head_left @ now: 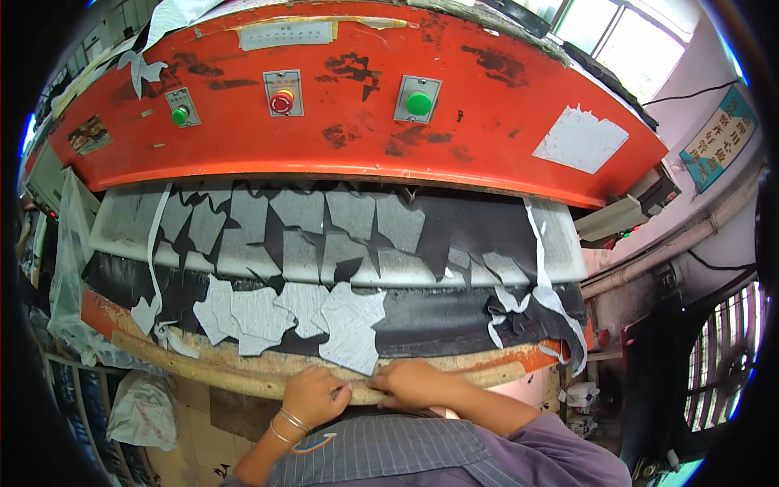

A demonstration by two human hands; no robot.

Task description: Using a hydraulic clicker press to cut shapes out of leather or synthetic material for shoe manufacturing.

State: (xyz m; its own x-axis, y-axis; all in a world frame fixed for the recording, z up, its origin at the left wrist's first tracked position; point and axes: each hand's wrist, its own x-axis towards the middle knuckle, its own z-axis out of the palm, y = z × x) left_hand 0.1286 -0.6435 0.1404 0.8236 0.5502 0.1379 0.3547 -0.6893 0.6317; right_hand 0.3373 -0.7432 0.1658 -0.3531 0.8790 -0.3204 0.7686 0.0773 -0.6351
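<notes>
My left hand (315,396) rests at the front wooden edge (243,377) of the machine bed, its fingers curled in; whether anything is in them is hidden. To its right, my right hand (410,383) is also curled over this edge. Its fingertips are by the lower corner of a grey cut piece (351,326), and I cannot tell whether they grip it. More grey cut pieces (258,316) of the same irregular shape lie overlapping to the left. Behind them, a dark sheet (479,227) with cut-out gaps lies on the white cutting board (560,243).
A red press beam (487,146) spans the far side, with a red button (281,101) and green buttons (419,103). Scrap strips (552,300) hang at the bed's right. Clear plastic sheeting (71,276) hangs at left, above a white bag (144,410).
</notes>
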